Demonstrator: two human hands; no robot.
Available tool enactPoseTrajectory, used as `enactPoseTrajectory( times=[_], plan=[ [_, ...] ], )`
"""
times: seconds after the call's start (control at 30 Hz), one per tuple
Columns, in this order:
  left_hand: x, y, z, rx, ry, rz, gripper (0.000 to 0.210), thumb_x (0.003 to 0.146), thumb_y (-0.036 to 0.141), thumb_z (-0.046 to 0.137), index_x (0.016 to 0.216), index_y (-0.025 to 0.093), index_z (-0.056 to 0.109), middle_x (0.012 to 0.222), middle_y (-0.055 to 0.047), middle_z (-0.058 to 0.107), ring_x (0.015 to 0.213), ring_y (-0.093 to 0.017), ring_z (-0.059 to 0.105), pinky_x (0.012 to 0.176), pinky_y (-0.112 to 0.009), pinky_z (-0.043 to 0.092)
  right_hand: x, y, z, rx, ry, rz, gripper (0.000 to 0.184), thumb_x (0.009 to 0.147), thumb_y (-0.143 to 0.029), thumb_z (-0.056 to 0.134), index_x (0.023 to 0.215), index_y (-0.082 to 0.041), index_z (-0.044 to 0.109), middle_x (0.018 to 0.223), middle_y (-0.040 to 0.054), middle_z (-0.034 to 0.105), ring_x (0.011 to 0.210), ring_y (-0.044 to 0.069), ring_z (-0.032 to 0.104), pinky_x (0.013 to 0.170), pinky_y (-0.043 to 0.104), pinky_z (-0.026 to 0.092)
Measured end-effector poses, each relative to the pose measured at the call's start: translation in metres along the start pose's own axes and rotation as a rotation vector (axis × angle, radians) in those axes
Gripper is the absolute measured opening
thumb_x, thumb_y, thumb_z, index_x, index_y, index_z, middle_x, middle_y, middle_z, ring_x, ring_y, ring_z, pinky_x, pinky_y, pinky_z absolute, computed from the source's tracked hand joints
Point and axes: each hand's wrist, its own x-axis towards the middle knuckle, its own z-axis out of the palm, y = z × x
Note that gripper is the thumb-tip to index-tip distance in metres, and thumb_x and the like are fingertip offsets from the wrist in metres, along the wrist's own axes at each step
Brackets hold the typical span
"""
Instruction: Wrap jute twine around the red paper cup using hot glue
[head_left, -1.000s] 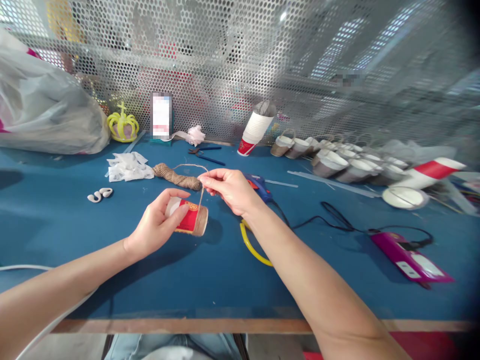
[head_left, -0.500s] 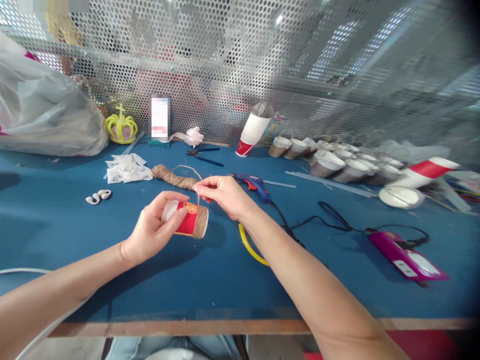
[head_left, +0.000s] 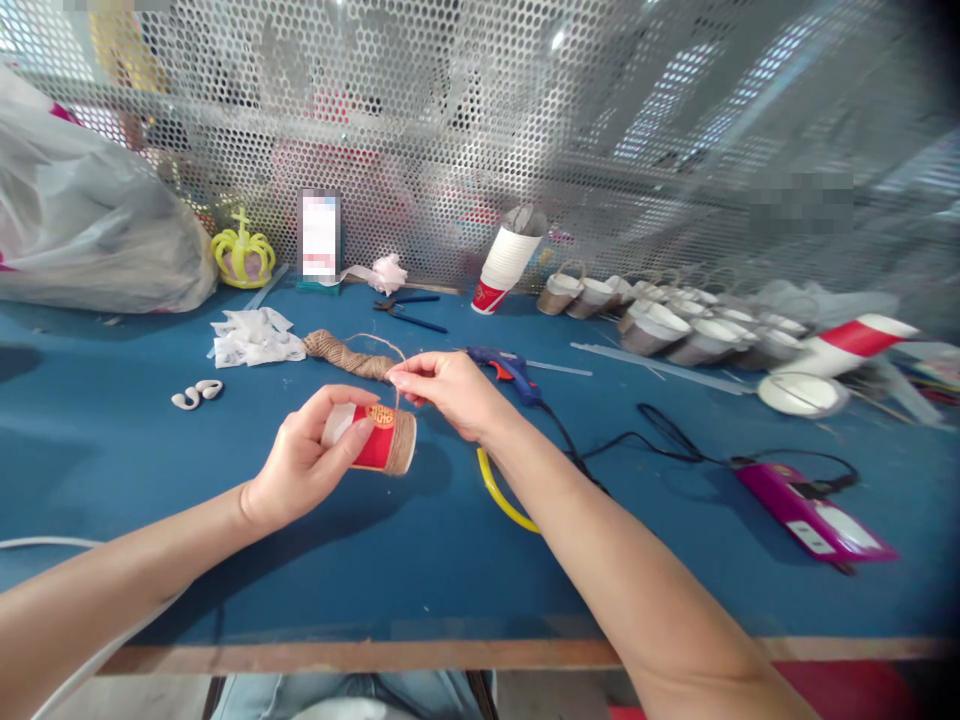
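now left hand (head_left: 300, 462) holds cup (head_left: 373, 450), right hand (head_left: 454, 393) pinches twine (head_left: 403, 443).

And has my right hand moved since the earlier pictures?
Yes: the right hand has shifted slightly left and toward your body, judged against the blue-handled pliers on the table.

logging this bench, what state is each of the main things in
red paper cup: held sideways, wound near one end
twine: pinched, partly wound around cup
twine skein: twisted
pliers: handles apart
cup stack: nested, leaning
glue gun: lying down
white wad: crumpled
power strip: plug inserted
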Motion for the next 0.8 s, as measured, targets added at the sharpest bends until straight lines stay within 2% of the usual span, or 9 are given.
enactPoseTrajectory(
  times=[0.13,0.43,0.57,0.63,0.7,0.8],
  plan=[
    [0.000,0.001,0.000,0.023,-0.005,0.019,0.016,0.081,0.025,0.052,0.094,0.017,0.055,0.077,0.000,0.064,0.056,-0.008,0.052,0.054,-0.017,0.043,0.000,0.001,0.000,-0.021,0.003,-0.005,0.017,0.064,-0.027,0.066,0.071,-0.013,0.066,0.059,-0.0007,0.058,0.050,0.007,0.046,0.052,0.023,0.038],
    [-0.003,0.000,-0.001,-0.025,0.023,0.041,0.016,0.081,0.023,0.053,0.095,0.018,0.056,0.084,-0.002,0.065,0.062,-0.009,0.054,0.058,-0.018,0.044,0.001,0.014,0.007,-0.096,-0.114,0.038,0.017,0.066,-0.029,0.068,0.075,-0.015,0.064,0.064,0.0007,0.062,0.055,0.009,0.052,0.052,0.022,0.041],
    [0.003,-0.001,0.000,-0.122,0.087,-0.074,0.016,0.081,0.028,0.052,0.093,0.018,0.057,0.081,-0.002,0.063,0.061,-0.009,0.053,0.056,-0.018,0.044,0.001,0.005,0.004,-0.169,-0.006,0.059,0.023,0.068,-0.033,0.068,0.078,-0.015,0.059,0.055,-0.0018,0.057,0.047,0.008,0.050,0.047,0.022,0.041],
    [0.007,-0.003,0.001,-0.189,0.118,-0.169,0.018,0.081,0.031,0.052,0.093,0.018,0.056,0.073,0.000,0.060,0.055,-0.008,0.050,0.051,-0.018,0.043,-0.004,-0.004,0.000,-0.170,0.017,0.048,0.027,0.073,-0.041,0.062,0.073,-0.014,0.056,0.059,0.0014,0.059,0.050,0.010,0.054,0.050,0.023,0.045],
    [0.010,-0.006,0.001,-0.238,0.136,-0.245,0.021,0.080,0.034,0.052,0.093,0.017,0.055,0.069,0.001,0.057,0.053,-0.008,0.049,0.049,-0.018,0.043,-0.012,-0.013,-0.004,-0.159,-0.073,0.043,0.035,0.075,-0.049,0.056,0.075,-0.014,0.056,0.069,0.0061,0.064,0.060,0.013,0.059,0.055,0.026,0.049],
    [0.011,-0.009,0.002,-0.261,0.133,-0.302,0.025,0.079,0.037,0.053,0.094,0.016,0.055,0.069,0.001,0.056,0.054,-0.008,0.050,0.051,-0.019,0.044,-0.027,-0.018,-0.005,-0.241,-0.247,0.030,0.045,0.070,-0.053,0.059,0.093,-0.014,0.057,0.079,0.0082,0.065,0.069,0.018,0.062,0.059,0.029,0.050]
  ],
)
